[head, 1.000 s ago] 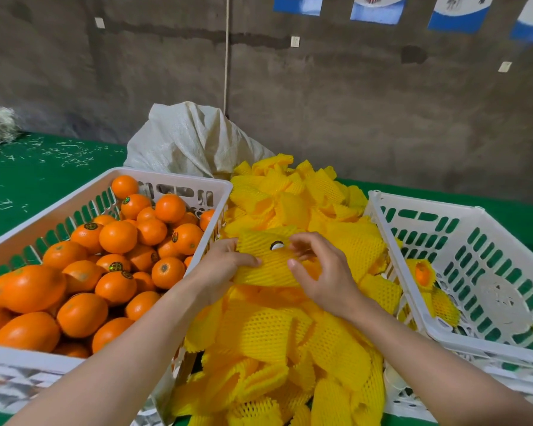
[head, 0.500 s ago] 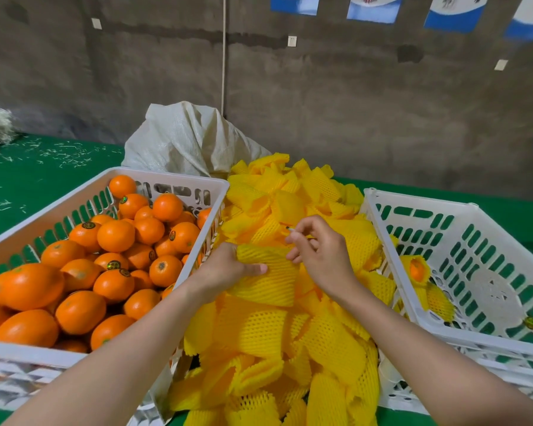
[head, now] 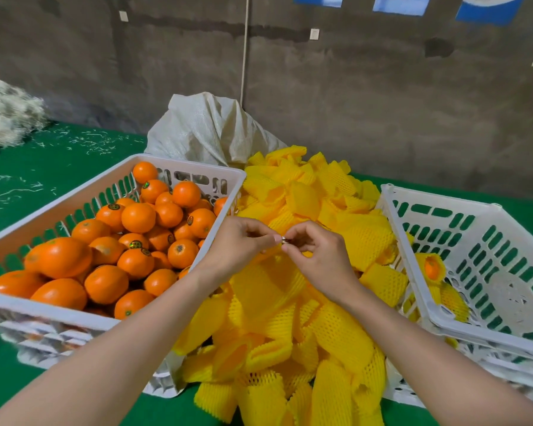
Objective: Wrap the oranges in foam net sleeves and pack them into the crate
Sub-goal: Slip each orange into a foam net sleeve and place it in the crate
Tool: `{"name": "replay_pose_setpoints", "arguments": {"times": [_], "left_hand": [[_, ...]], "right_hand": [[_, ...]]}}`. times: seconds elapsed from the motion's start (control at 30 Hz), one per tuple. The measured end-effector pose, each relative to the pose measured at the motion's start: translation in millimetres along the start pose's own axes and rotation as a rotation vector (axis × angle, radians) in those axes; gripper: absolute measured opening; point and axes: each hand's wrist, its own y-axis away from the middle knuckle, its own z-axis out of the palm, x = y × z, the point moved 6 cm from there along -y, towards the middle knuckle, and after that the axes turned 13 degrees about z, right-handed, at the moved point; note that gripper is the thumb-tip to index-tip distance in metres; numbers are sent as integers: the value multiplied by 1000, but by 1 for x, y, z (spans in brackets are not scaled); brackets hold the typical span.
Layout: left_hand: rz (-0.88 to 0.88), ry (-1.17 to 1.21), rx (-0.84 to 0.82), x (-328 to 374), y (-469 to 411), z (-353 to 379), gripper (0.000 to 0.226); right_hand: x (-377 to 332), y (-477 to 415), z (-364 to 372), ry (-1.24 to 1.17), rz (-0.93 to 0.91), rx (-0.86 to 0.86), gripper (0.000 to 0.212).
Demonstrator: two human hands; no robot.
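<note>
Hovering just above the pile (head: 290,318) of yellow foam sleeves, both grips meet tip to tip. The left grip (head: 240,245) & right grip (head: 320,256) each pinch one tiny shiny bit (head: 285,239) betw. thumb & forefinger, w/ the other fingers curled. The bit is too small to tell what it is.

Bare oranges (head: 136,241), some w/ stickers, are heaped in the left crate (head: 59,309), which sits left of the pile w/ its wall touching the sleeves. The right crate (head: 437,195) sits right of the pile, also touching it. Inside, near the wall closest to the pile, lies a wrapped orange (head: 433,267), its fruit showing thru the open end of the sleeve, w/ more yellow netting just beside it.

A white sack (head: 210,133) slumps behind the pile, against the wall. The green surface (head: 43,179) carries it all. White fluff (head: 6,118) lies far left of the pile.
</note>
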Motion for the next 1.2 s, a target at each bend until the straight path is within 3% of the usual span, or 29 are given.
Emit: {"name": "replay_pose_setpoints", "arguments": {"times": [0.1,0.2,0.3,0.37,0.43,0.57,0.77,0.97,1.13,1.2], "left_hand": [[-5,-27,-8,3,12,-11,16],[36,-41,-61,17,31,-19,10],[66,-102,21,31,56,-32,8],[64,-107,165,35,82,-45,9],[40,-47,328,33,117,-59,11],[-121,107,564,3,194,-88,11],[-380,-21,412,-50,237,-109,21],[-313,-141,373,-60,213,-106,21],[-345,-434,552,-65,220,-103,37],[-314,-487,537,-62,219,-97,37]], "right_hand": [[-2,2,10,-234,171,-169,25],[-11,3,17,-367,208,-272,21],[-18,6,30,-415,219,-364,15],[-18,6,38,-273,146,-340,9],[-10,4,44,72,31,-282,9],[33,7,64,680,39,-418,51],[35,2,66,625,54,-350,45],[37,0,67,636,64,-347,43],[40,-2,65,629,67,-340,43],[41,-3,65,629,76,-340,44]]}}
